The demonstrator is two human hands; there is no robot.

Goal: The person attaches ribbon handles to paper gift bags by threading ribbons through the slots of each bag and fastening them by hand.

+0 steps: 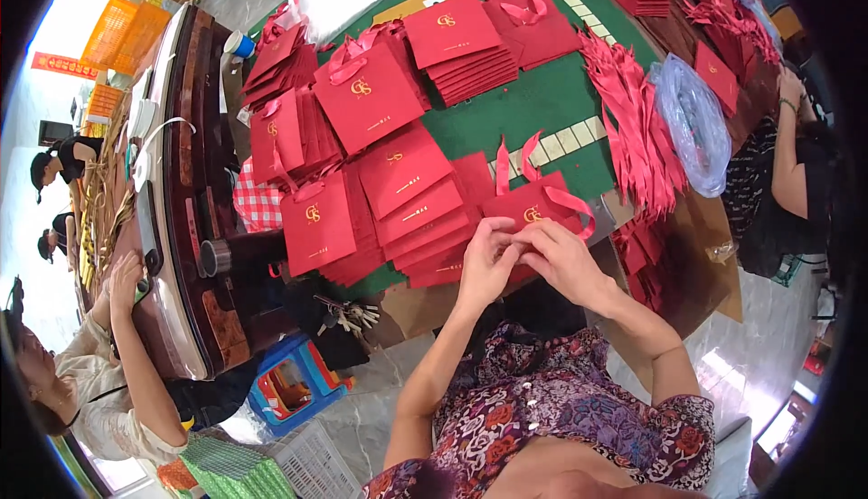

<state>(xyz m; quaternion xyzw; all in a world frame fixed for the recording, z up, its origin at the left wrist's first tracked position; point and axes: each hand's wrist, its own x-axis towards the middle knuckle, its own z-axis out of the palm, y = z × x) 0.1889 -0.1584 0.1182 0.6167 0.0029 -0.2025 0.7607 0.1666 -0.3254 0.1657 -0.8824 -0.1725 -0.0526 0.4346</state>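
Lower centre of the frame: your patterned top [561,390], forearms rising from it. Your left hand [486,259] and right hand [568,262] come together just right of centre, fingers bent, tips meeting. You cover whatever lies between them; cannot tell whether the fingertips pinch anything or only touch each other.

Task's thing: a red bag [508,205] with a gold emblem, just beyond your fingers, its near part hidden behind them. Its red ribbon handle [572,201] loops up to the right, over your right-hand knuckles' far side.

Left of your left hand, near it: an overlapping stack of red bags [416,214]. Lower left of centre, a bunch of keys [348,315]. Right of centre, farther out, a bundle of red ribbons [630,124], with a clear plastic bag [692,124] beside it. Beyond, upper centre, more red bags [457,47] on green cloth [551,92].
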